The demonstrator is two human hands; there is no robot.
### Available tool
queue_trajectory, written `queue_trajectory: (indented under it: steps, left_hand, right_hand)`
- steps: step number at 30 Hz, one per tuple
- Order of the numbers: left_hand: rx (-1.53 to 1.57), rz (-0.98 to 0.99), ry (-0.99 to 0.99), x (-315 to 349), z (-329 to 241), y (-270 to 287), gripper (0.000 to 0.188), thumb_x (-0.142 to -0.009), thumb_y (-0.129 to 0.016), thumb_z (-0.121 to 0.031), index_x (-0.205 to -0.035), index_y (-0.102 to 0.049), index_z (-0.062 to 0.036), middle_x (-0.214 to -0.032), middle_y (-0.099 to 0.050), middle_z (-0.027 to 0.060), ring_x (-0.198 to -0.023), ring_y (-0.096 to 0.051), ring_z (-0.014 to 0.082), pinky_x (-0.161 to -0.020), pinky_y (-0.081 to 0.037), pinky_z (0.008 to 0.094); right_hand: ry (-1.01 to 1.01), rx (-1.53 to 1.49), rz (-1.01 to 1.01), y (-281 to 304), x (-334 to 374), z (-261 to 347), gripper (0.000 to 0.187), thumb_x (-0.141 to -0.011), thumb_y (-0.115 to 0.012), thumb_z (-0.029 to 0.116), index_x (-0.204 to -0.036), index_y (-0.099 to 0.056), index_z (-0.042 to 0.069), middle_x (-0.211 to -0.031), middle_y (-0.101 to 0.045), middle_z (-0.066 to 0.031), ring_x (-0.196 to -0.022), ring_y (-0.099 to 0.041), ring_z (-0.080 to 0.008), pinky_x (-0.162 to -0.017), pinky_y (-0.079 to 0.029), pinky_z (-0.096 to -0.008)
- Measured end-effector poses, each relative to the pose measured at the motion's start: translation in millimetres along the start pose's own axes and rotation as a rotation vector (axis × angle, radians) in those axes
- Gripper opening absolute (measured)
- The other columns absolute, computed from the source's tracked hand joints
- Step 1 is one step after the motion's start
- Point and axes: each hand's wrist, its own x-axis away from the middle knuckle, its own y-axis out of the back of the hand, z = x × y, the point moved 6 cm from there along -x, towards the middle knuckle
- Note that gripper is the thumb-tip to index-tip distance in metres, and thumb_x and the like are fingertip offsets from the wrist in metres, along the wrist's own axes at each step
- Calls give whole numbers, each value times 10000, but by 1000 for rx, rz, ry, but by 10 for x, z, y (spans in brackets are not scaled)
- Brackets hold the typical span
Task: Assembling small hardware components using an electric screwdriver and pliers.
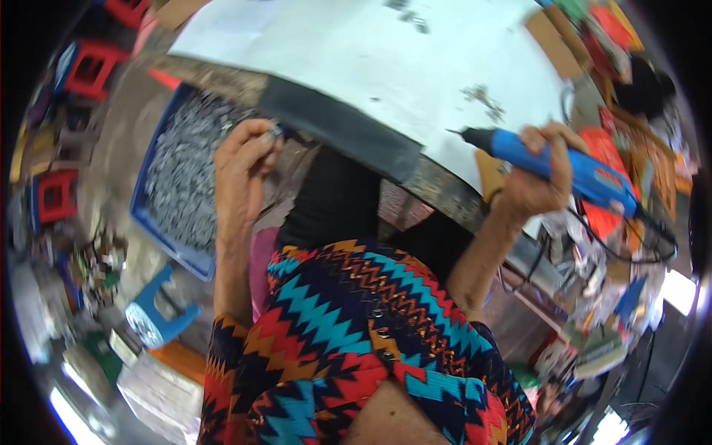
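My right hand (pixel 545 167) is wrapped round a blue electric screwdriver (pixel 593 178) with a black nose. Its thin bit points left above the white-covered table (pixel 334 44), and a dark cable leaves its rear end. My left hand (pixel 251 152) is closed in a pinch beside the table's near edge. A small greyish piece (pixel 275 130) shows at its fingertips, too small to name. Just left of that hand, a blue bin (pixel 142 202) on the floor side holds a heap of small grey parts (pixel 185 167).
A dark mat strip (pixel 341 126) lies along the table's near edge. Small metal bits (pixel 483 102) are scattered on the white cover. Red stools (pixel 93 68) and a blue stool (pixel 152 311) stand at the left. Cardboard (pixel 555 44) and clutter crowd the right side.
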Motion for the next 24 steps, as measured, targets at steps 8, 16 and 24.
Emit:
queue_trajectory:
  steps: [8,16,24]
  left_hand:
    - [287,-126,80,134,105,369,146,-839,-521,-43,-955,-549,42,-859,-618,148,-669,-586,159,-576,-482,235]
    - [233,-206,26,172,105,555,163,-827,-551,-49,-949,-534,57,-872,-622,176,-719,-634,205,-648,-545,280]
    - [253,-168,19,147,128,547,140,-828,-540,-49,-935,-535,41,-868,-623,173,-710,-632,197,-622,-537,280]
  right_hand:
    - [-120,-138,46,154,-33,-16,207,-765,-550,38,-962,-496,68,-839,-533,-121,-637,-469,-169,-687,-367,-333]
    - [-141,-114,83,75,8,-112,171,-767,-552,30,-930,-502,23,-847,-528,-142,-637,-469,-168,-661,-375,-319]
    - [-145,-101,88,101,31,-115,166,-766,-554,26,-926,-513,10,-846,-534,-147,-646,-469,-165,-656,-377,-309]
